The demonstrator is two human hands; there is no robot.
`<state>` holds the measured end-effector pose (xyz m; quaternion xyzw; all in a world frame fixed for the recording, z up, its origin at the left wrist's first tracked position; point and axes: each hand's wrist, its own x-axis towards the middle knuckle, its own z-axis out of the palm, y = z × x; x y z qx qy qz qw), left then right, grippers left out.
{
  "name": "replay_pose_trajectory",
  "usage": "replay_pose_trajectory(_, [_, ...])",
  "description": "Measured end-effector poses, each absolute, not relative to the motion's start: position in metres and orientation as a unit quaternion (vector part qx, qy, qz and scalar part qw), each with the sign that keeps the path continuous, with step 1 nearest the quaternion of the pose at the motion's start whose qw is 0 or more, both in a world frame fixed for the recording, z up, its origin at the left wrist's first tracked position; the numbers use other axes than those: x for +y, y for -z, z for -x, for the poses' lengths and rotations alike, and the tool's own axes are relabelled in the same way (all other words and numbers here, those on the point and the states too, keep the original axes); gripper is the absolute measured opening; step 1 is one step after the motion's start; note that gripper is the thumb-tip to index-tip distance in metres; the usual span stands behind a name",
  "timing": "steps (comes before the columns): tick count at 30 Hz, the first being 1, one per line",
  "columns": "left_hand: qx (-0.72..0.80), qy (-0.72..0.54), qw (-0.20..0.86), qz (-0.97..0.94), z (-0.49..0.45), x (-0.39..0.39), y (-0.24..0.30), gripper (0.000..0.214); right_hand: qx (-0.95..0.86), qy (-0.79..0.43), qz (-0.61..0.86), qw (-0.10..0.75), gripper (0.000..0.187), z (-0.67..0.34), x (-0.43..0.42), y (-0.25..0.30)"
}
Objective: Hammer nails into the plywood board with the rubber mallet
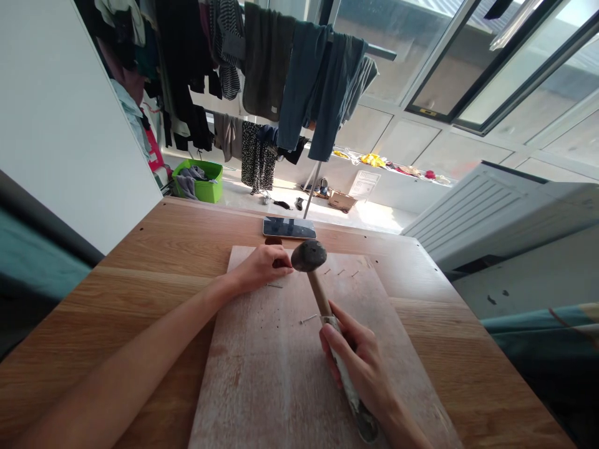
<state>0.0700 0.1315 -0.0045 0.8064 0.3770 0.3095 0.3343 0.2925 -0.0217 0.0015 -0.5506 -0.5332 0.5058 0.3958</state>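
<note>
At lower centre, the right hand clamps its fingers round the rubber mallet; its head is just beside the left hand, fingers together over the board, contents hidden.

Board lies on table | phone lies on table, behind board | nails on board | basket beyond table, left

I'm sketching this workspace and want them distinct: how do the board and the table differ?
The board is pale and pinkish-grey; the table is warm brown with bolder grain.
The board is smaller and lies on the table, which reaches past its sides.
The board bears nails, while the table directly bears a phone beyond the board's far edge.
Both are flat and look wooden.
</note>
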Motion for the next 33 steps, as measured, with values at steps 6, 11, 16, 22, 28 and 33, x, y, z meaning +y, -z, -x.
replay_pose_trajectory(6, [0.372, -0.298, 0.339, -0.811, -0.072, 0.132, 0.003, 0.007, -0.543, -0.490, 0.564, 0.383, 0.064, -0.292, -0.022, -0.001])
replay_pose_trajectory(11, [0.381, -0.248, 0.340, -0.823, -0.065, 0.134, -0.004, 0.005, -0.537, -0.500, 0.560, 0.385, 0.065, -0.293, -0.023, -0.001])
replay_pose_trajectory(16, [0.394, -0.088, 0.301, -0.864, -0.050, 0.123, -0.029, 0.023, -0.518, -0.519, 0.552, 0.397, 0.064, -0.294, -0.023, 0.000])
replay_pose_trajectory(22, [0.393, -0.015, 0.236, -0.889, -0.055, 0.111, -0.042, 0.004, -0.519, -0.512, 0.559, 0.395, 0.065, -0.292, -0.021, 0.000])
replay_pose_trajectory(28, [0.425, -0.078, 0.196, -0.880, -0.044, 0.126, -0.034, 0.009, -0.523, -0.508, 0.562, 0.391, 0.066, -0.292, -0.022, -0.001])
replay_pose_trajectory(33, [0.415, -0.097, 0.195, -0.883, -0.042, 0.130, -0.030, 0.009, -0.527, -0.510, 0.557, 0.390, 0.062, -0.294, -0.023, 0.000])
